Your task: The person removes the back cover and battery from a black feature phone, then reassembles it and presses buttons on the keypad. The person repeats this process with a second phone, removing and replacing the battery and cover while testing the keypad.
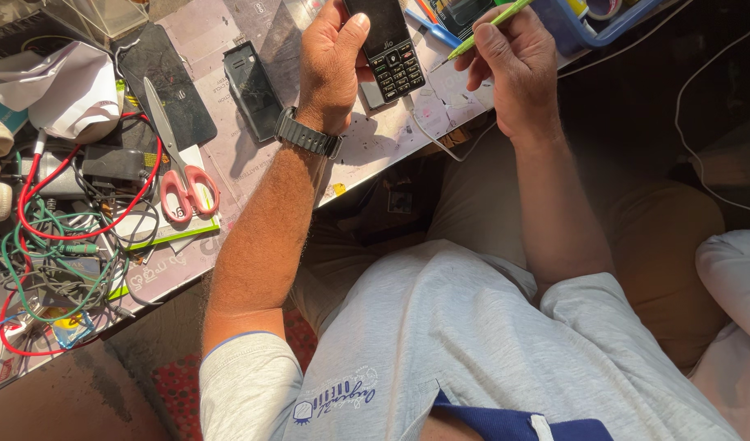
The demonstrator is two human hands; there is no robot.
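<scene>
Left hand (330, 61): closed around black keypad phone (391, 49). Right hand (514, 61): pinching green screwdriver (485, 28), tip beside phone. Back cover (252, 86) off, left of left hand, on tabletop (375, 143).

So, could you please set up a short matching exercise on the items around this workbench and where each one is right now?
Things:
1. keypad phone
2. green screwdriver
3. scissors
4. black back cover

Places:
a. flat on the table, beside the left wrist
b. in the right hand
c. in the left hand
d. on papers by the tangled wires

Pairs: 1-c, 2-b, 3-d, 4-a
</scene>
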